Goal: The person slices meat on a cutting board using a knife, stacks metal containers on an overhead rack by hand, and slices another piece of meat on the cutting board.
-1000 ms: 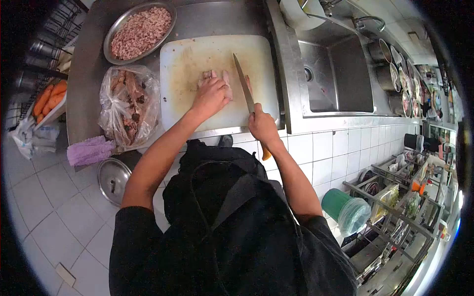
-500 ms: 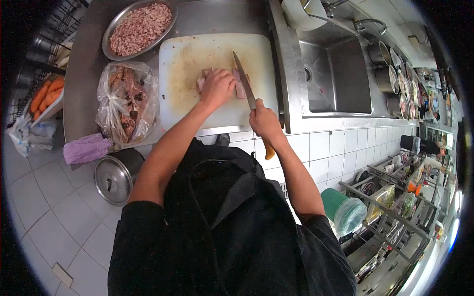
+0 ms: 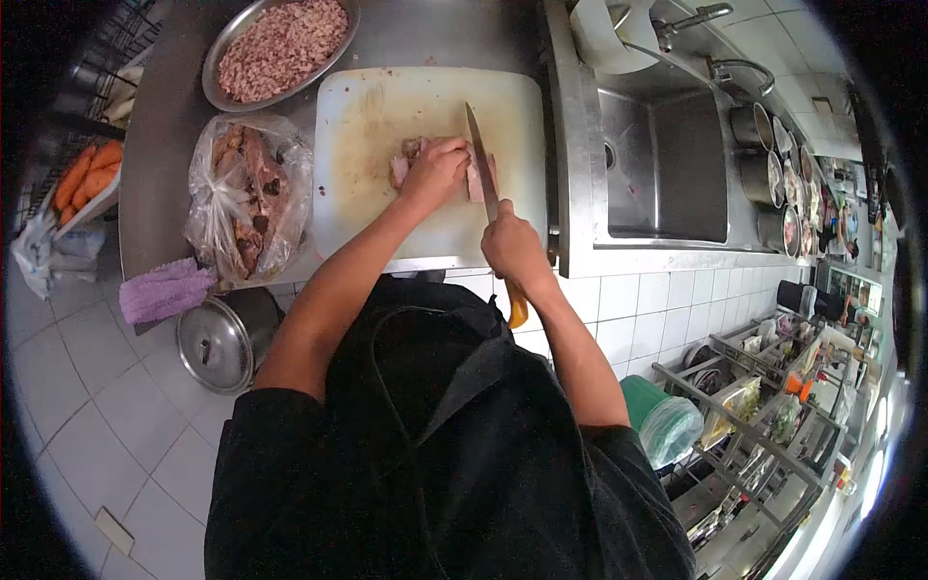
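On the white cutting board [image 3: 367, 222] lie pieces of pink meat [image 3: 477, 186]. My left hand [image 3: 435, 179] rests over the meat with its fingers bent and pressed together on it; part of the meat is hidden beneath. The long knife [image 3: 481, 155] is in my right hand [image 3: 515, 246], closed round its yellow handle. Its blade points away from me and lies along the meat strip, just right of my left fingertips.
Chopped meat fills a metal tray [image 3: 212, 77] at the back left. Below it sits a plastic bag of meat [image 3: 253, 193], beside a purple cloth [image 3: 166, 290]. A metal sink [image 3: 667, 164] is at the right, and a lidded pot [image 3: 215, 345] stands below the counter.
My left hand has moved right across the meat and its fingers now reach the blade. A strip of meat lies beside the knife. The whole view has shifted slightly.
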`<action>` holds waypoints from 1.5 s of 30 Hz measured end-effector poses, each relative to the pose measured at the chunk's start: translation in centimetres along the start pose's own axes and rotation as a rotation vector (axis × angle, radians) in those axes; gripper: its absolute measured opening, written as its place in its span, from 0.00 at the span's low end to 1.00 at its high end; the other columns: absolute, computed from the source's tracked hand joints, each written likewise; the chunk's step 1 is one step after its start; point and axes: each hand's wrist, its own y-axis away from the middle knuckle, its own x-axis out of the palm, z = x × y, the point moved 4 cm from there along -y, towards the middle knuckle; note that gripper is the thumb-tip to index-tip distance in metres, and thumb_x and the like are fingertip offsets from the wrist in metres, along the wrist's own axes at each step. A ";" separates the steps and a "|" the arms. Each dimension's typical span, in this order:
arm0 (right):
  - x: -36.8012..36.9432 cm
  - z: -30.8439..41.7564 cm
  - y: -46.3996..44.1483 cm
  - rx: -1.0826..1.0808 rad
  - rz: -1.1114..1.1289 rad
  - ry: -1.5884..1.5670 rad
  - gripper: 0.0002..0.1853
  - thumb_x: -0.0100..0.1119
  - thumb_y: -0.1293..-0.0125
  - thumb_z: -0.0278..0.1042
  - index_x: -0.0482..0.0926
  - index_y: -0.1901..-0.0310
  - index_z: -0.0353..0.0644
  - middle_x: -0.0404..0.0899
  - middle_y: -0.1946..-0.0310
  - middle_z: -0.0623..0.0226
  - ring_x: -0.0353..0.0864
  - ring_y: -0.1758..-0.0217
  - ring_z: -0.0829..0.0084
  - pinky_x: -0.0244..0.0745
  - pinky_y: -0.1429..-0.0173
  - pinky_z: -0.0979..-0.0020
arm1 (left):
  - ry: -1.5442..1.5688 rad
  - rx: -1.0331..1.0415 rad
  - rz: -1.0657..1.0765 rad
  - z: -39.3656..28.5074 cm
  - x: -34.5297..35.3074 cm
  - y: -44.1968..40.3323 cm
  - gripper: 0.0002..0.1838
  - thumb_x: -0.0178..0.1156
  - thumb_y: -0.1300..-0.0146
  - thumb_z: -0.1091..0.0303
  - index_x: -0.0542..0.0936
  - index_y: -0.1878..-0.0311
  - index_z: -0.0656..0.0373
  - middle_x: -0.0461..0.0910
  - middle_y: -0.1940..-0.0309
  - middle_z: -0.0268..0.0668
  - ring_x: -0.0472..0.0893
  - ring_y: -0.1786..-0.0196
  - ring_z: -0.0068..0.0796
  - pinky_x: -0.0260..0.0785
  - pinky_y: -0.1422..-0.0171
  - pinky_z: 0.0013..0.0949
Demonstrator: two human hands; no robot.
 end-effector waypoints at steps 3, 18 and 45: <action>1.8 -0.1 -0.1 0.018 -0.020 -0.010 0.15 0.47 0.33 0.29 0.65 0.49 0.29 0.81 0.68 0.30 0.83 0.60 0.33 0.78 0.51 0.41 | 0.030 -0.013 -0.029 0.2 0.2 0.2 0.06 0.61 0.38 0.74 0.84 0.62 0.65 0.83 0.53 0.41 0.80 0.46 0.46 0.73 0.40 0.45; -0.4 0.6 -5.8 0.028 0.074 -0.090 0.25 0.46 0.34 0.31 0.63 0.38 0.29 0.82 0.61 0.29 0.83 0.55 0.32 0.76 0.44 0.43 | 0.036 0.012 -0.050 0.4 -0.1 0.3 0.06 0.61 0.38 0.76 0.84 0.60 0.66 0.83 0.58 0.45 0.81 0.53 0.49 0.75 0.47 0.44; 1.1 1.6 -1.5 -0.018 -0.055 0.012 0.13 0.43 0.31 0.29 0.66 0.52 0.27 0.81 0.70 0.30 0.85 0.66 0.36 0.82 0.58 0.43 | 0.014 -0.100 0.046 0.7 -1.0 -0.7 0.06 0.60 0.40 0.74 0.84 0.65 0.67 0.83 0.62 0.44 0.81 0.54 0.48 0.74 0.46 0.45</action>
